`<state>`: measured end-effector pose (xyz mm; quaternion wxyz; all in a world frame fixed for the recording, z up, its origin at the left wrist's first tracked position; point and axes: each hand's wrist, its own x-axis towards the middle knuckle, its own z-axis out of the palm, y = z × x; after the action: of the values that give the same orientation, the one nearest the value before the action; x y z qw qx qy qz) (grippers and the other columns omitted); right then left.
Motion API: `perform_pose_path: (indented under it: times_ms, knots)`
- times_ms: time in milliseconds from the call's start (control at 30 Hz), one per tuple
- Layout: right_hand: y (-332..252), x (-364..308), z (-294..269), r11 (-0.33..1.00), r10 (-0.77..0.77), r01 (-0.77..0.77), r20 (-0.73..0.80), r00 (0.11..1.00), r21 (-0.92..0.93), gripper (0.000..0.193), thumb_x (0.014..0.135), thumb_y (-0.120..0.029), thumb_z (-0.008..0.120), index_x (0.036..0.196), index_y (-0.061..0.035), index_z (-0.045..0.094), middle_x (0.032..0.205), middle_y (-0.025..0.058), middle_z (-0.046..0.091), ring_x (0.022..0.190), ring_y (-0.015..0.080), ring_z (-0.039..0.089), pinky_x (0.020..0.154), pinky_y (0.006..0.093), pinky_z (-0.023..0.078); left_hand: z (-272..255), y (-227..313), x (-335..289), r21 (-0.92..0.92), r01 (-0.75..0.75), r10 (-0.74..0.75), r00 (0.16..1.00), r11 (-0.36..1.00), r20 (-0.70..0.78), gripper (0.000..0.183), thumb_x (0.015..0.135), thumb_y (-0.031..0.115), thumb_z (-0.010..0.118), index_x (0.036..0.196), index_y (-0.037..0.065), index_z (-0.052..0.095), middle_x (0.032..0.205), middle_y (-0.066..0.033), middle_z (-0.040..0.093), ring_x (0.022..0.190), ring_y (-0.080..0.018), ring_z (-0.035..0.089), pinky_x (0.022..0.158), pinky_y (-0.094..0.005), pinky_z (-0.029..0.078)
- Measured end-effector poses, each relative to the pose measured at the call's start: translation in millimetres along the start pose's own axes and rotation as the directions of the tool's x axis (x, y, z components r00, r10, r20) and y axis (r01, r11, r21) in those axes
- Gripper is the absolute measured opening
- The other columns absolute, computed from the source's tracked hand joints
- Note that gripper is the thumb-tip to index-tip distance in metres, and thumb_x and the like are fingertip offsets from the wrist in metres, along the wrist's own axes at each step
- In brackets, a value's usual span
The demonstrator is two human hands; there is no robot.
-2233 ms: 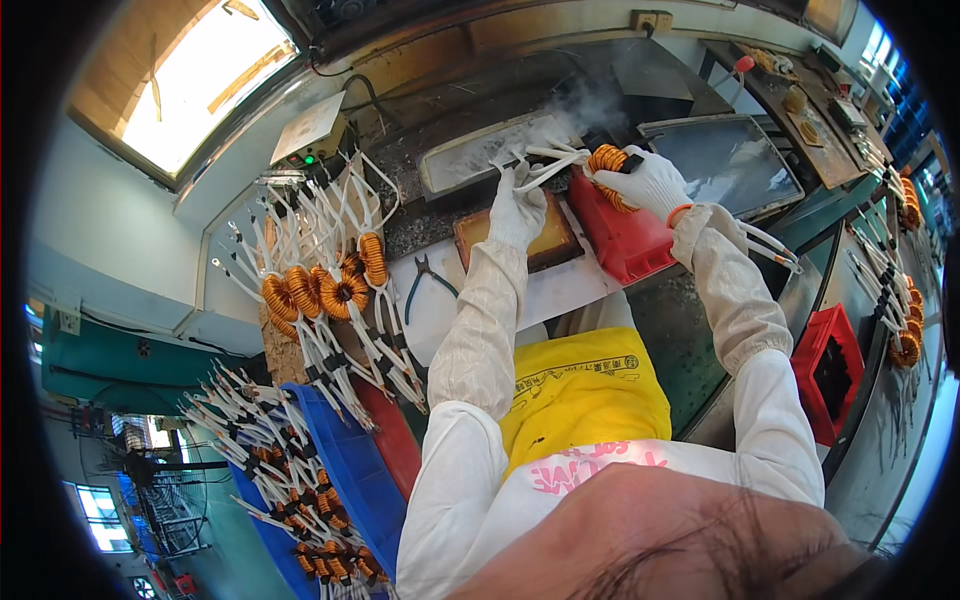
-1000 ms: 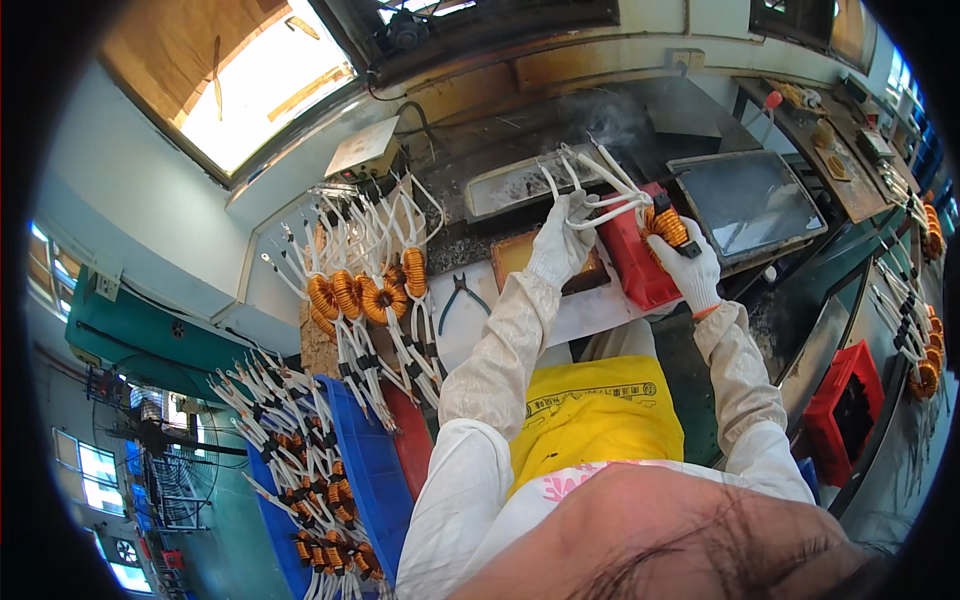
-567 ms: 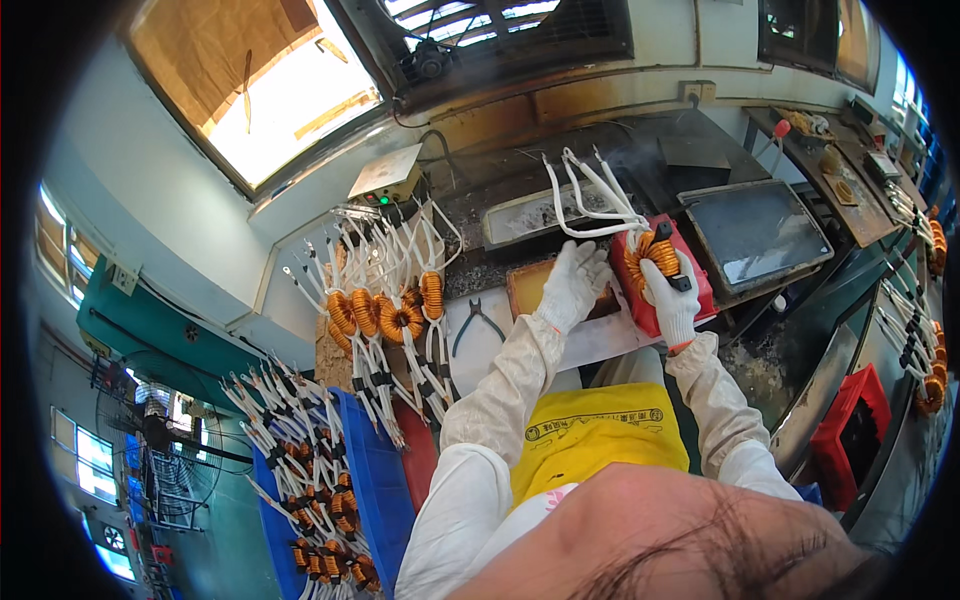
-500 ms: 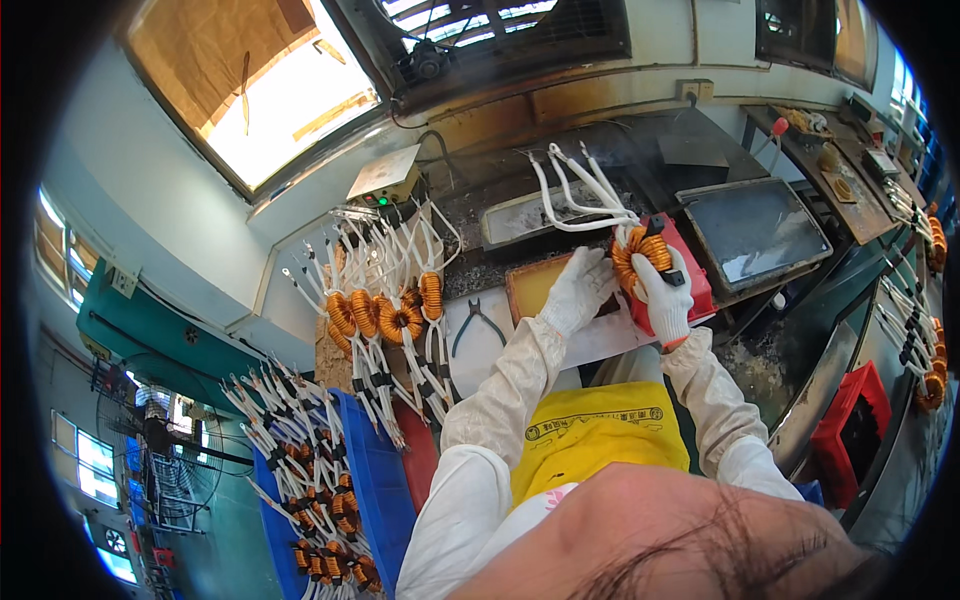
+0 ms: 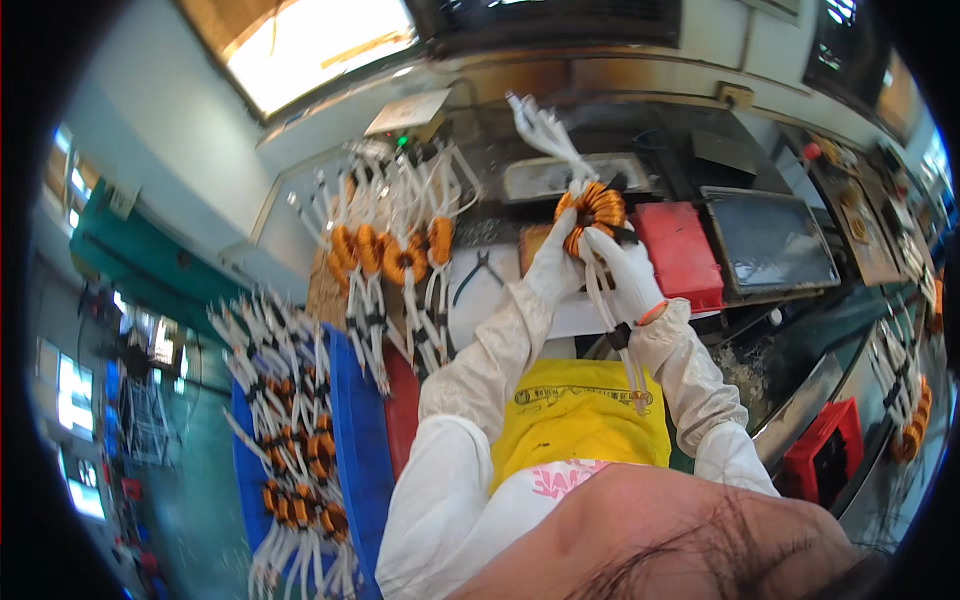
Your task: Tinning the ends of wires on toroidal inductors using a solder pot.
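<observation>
Coil ring of copper-orange wire with white cables point(image 5: 606, 203) sat between the hands: white-gloved left hand point(image 5: 553, 264) pinching its left rim, white-gloved right hand point(image 5: 630, 278) gripping its lower edge. A red plastic box point(image 5: 680, 252) stood at the latter's right.

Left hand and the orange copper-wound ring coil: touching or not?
Touching. The head view shows the white-gloved left hand with its thumb laid over the left side of the orange copper-wound ring coil, no gap between them.

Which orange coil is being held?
The orange coil held between the left hand and right hand; no hand touches the other coils on the left or far right.
</observation>
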<state>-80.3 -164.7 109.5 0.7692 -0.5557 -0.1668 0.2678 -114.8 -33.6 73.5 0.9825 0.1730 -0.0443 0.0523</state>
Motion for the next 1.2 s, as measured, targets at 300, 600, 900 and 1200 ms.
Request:
perform_pose_path:
  times_ms: [300, 600, 900, 1200]
  knots:
    - [15, 2, -45, 0.394, -0.256, 0.340, 0.253, 0.933, -0.854, 0.041, 0.089, -0.031, 0.066, 0.122, -0.0080, 0.062, 0.137, 0.0132, 0.052, 0.117, 0.0298, 0.061, 0.098, 0.0357, 0.048, -12, 119, -40, 0.258, -0.070, 0.182, 0.878, 0.964, -0.442, 0.019, 0.091, 0.013, 0.069, 0.106, 0.001, 0.066, 0.100, -0.0104, 0.069, 0.086, -0.0246, 0.068, 0.076, -0.0384, 0.060]
    - [24, 37, -143, 0.666, -0.279, 0.298, 0.142, 0.950, -0.684, 0.021, 0.093, -0.012, 0.064, 0.111, -0.0017, 0.066, 0.104, 0.0088, 0.069, 0.097, 0.0157, 0.066, 0.087, 0.0272, 0.051, -51, 244, -109, 0.638, -0.135, 0.516, 0.722, 0.758, -0.460, 0.028, 0.084, 0.011, 0.075, 0.106, -0.003, 0.063, 0.098, -0.0122, 0.068, 0.078, -0.0234, 0.069, 0.055, -0.0313, 0.058]
    - [35, 45, -153, 0.658, -0.366, 0.348, 0.121, 0.923, -0.667, 0.020, 0.094, -0.009, 0.062, 0.112, -0.0007, 0.065, 0.103, 0.0062, 0.068, 0.096, 0.0132, 0.063, 0.087, 0.0259, 0.049, -81, 248, -90, 0.928, -0.103, 0.901, 0.298, 0.358, -0.315, 0.045, 0.078, 0.010, 0.079, 0.110, -0.001, 0.049, 0.082, -0.0091, 0.061, 0.063, -0.0190, 0.061, 0.044, -0.0305, 0.046]
    - [40, 38, -142, 0.551, -0.451, 0.361, 0.096, 0.887, -0.752, 0.014, 0.091, -0.008, 0.063, 0.102, -0.0013, 0.068, 0.102, 0.0088, 0.067, 0.092, 0.0176, 0.065, 0.081, 0.0277, 0.051, -124, 214, -48, 0.863, 0.500, 0.985, 0.100, 0.076, -0.144, 0.070, 0.080, 0.039, 0.074, 0.124, -0.008, 0.049, 0.121, -0.0286, 0.057, 0.109, -0.0437, 0.057, 0.096, -0.0455, 0.044]
